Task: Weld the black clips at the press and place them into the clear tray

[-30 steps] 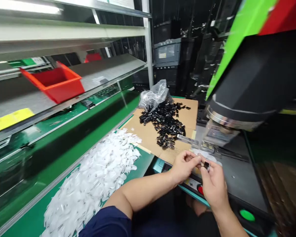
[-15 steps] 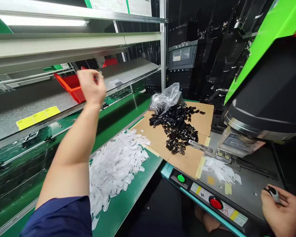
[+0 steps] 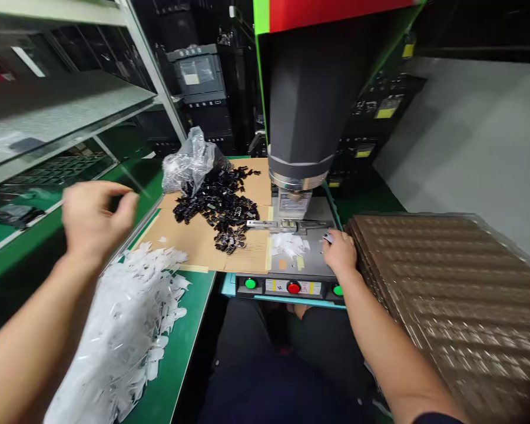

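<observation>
Press (image 3: 300, 100) over its metal plate (image 3: 317, 260), the right hand (image 3: 341, 253) pinching a small piece (image 3: 328, 238) at the plate's right edge.
Brown trays (image 3: 450, 282) stand just right of that hand. By the left edge of the green tabletop (image 3: 168, 359) I see the left hand (image 3: 95, 218) aloft and blurred, fingers curled; I can't tell if it grips anything. A strip of plate lies between right hand and white slips (image 3: 289, 244). The piece looks dark and silvery, jutting left from the fingertips, its long axis too small to read.
</observation>
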`<act>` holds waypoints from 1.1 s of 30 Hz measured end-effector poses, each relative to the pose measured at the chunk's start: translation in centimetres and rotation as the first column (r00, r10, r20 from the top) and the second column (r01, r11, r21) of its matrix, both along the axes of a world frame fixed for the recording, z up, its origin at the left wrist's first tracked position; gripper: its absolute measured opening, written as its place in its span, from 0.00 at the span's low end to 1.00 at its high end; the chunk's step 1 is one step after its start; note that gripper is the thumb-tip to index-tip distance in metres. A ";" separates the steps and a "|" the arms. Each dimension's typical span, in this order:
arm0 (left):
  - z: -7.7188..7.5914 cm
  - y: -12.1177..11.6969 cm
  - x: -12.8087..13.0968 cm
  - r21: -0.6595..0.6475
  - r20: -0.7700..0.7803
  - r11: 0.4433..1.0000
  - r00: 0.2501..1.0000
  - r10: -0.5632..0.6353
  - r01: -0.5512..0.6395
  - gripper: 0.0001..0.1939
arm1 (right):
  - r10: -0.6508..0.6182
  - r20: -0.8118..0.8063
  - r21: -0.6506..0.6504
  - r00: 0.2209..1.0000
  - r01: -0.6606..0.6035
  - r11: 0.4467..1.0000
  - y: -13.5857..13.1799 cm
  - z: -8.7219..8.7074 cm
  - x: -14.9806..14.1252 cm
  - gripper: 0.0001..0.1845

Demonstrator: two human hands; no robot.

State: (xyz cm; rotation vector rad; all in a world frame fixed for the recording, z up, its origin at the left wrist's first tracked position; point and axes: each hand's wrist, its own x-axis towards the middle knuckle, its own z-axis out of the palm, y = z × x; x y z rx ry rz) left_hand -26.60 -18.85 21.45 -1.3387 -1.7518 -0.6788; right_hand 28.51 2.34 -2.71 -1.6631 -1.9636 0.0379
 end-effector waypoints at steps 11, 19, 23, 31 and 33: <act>-19.6 8.4 26.9 -0.561 0.451 0.541 0.780 -0.434 0.626 0.13 | 0.514 0.167 -0.002 0.842 -0.521 0.854 -2.8 1.2 -0.7 0.29; -22.0 8.9 26.8 -0.566 0.440 0.551 0.790 -0.426 0.613 0.08 | 0.545 0.129 -0.039 0.828 -0.545 0.838 -2.8 1.5 -0.8 0.14; -22.1 8.6 26.1 -0.536 0.478 0.531 0.754 -0.450 0.656 0.09 | 0.538 0.121 -0.057 0.834 -0.536 0.842 -3.0 1.6 -0.6 0.09; -22.4 8.2 24.8 -0.313 0.688 0.529 0.572 -0.447 0.789 0.04 | 0.492 0.069 -0.052 0.868 -0.489 0.871 -3.7 1.0 -0.3 0.17; -22.2 8.5 24.8 -0.266 0.711 0.541 0.541 -0.449 0.798 0.03 | 0.469 0.052 -0.043 0.882 -0.467 0.883 -4.0 0.9 -0.4 0.12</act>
